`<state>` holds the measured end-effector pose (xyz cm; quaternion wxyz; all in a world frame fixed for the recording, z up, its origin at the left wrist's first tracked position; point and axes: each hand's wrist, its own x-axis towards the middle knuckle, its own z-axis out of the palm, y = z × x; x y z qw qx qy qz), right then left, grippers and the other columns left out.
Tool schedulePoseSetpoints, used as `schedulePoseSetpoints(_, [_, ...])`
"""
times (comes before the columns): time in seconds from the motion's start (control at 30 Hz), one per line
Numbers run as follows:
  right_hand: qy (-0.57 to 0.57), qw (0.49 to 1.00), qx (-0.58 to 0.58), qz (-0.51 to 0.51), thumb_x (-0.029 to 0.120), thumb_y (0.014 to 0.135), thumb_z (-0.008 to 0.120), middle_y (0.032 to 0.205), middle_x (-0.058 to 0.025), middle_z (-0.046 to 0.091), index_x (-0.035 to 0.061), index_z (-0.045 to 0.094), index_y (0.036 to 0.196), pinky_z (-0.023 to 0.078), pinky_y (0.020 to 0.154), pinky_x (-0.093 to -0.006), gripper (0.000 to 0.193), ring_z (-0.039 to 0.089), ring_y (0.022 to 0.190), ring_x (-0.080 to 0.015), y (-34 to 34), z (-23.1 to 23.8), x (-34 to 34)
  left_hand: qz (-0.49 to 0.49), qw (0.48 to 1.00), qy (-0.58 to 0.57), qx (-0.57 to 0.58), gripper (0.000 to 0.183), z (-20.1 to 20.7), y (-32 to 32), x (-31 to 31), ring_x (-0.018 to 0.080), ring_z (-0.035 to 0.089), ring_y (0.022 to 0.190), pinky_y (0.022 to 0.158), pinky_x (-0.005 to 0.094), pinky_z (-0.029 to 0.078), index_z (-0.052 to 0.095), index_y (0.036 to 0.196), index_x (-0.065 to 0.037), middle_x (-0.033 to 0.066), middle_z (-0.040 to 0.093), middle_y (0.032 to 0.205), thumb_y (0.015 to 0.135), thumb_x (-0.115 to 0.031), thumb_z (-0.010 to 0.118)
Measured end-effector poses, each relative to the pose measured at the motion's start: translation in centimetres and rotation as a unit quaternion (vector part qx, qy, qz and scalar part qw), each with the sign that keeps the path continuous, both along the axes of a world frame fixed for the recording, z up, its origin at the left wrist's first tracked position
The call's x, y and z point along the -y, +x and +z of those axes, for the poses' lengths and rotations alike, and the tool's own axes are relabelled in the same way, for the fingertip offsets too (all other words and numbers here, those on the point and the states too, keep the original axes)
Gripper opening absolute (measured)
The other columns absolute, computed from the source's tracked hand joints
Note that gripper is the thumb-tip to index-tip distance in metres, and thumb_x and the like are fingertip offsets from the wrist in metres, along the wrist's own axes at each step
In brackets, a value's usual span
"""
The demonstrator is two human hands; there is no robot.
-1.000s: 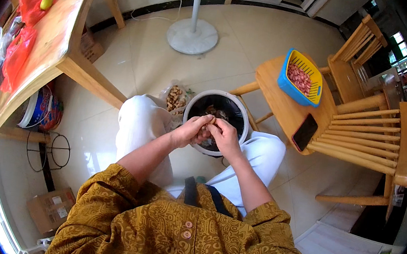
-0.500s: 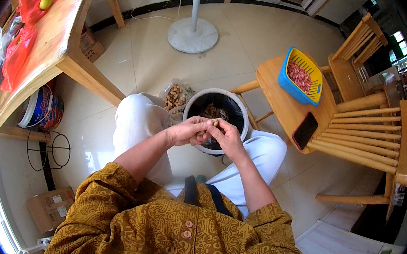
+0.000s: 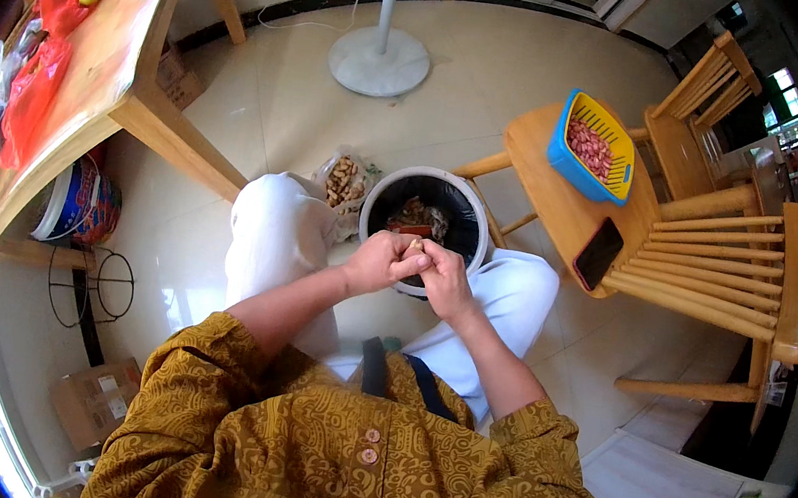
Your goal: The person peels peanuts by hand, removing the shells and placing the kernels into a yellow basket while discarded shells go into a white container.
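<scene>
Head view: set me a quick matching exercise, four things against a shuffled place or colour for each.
1. Small tan piece
2. Basket
3. Bin
4. Clear bag

A. Pale-rimmed, lined in black
B. On the floor, beside the person's left knee
C. Held between left hand and right hand
D. Blue outside, yellow inside

Pairs: 1-C, 2-D, 3-A, 4-B
</scene>
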<state>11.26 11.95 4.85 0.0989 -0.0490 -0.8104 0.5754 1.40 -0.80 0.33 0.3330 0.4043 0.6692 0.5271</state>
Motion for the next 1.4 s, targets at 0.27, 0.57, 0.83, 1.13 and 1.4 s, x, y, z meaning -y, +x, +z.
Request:
schedulePoseSetpoints(0.27, [0.080,0.996,0.004,-0.042,0.017,0.091,0.050,0.076,-0.0173,0.060,-0.0026,0.057,0.087,0.046,0.063,-0.0343,0.021,0.059,0.070,-0.0256,-0.6,0.1,0.4,0.043,0.984,0.036,0.168,0.060,1.1,0.5,-0.5,0.0132,0.042,0.052,0.047,0.0268,0.033,0.052,0.073,-0.007,0.0002,0.047,0.060,0.092,-0.060,0.032])
schedulePoseSetpoints(0.57, [0.133,0.989,0.066,0.026,0.022,0.091,0.051,0.077,-0.0164,0.060,0.0004,0.054,0.080,0.045,0.063,-0.0414,0.025,0.059,0.072,-0.0349,-1.5,1.8,-0.7,0.034,0.878,0.009,0.478,0.053,2.9,0.3,-0.3,0.0090,0.026,0.044,0.041,0.0238,0.018,0.043,0.070,-0.014,-0.0039,0.034,0.054,0.095,-0.057,0.028])
schedulePoseSetpoints(0.83, [0.195,0.978,-0.017,-0.071,0.020,0.091,0.049,0.079,-0.0169,0.061,0.0005,0.060,0.083,0.047,0.064,-0.0429,0.024,0.059,0.073,-0.0350,-2.5,0.3,1.5,0.089,0.879,0.071,0.464,0.050,1.0,0.6,-0.2,0.0118,0.029,0.043,0.040,0.0271,0.020,0.041,0.067,-0.013,-0.0009,0.035,0.053,0.095,-0.052,0.027])
schedulePoseSetpoints(1.13, [0.208,0.961,-0.092,-0.155,0.018,0.090,0.050,0.077,-0.0150,0.061,0.0025,0.062,0.084,0.047,0.064,-0.0427,0.021,0.059,0.072,-0.0344,-3.8,-0.8,3.4,0.228,0.893,0.141,0.362,0.041,-2.5,0.6,-1.4,0.0155,0.055,0.064,0.053,0.0280,0.046,0.057,0.094,-0.009,0.0037,0.059,0.079,0.096,-0.042,0.031])
schedulePoseSetpoints(1.4, [0.144,0.966,-0.048,-0.209,0.020,0.091,0.048,0.073,-0.0150,0.058,0.0032,0.059,0.077,0.044,0.058,-0.0417,0.024,0.057,0.067,-0.0340,-4.2,-1.1,3.5,0.240,0.899,0.169,0.325,0.037,-2.3,1.1,-1.9,0.0133,0.056,0.077,0.064,0.0269,0.047,0.056,0.098,-0.009,0.0042,0.058,0.086,0.097,-0.037,0.032])
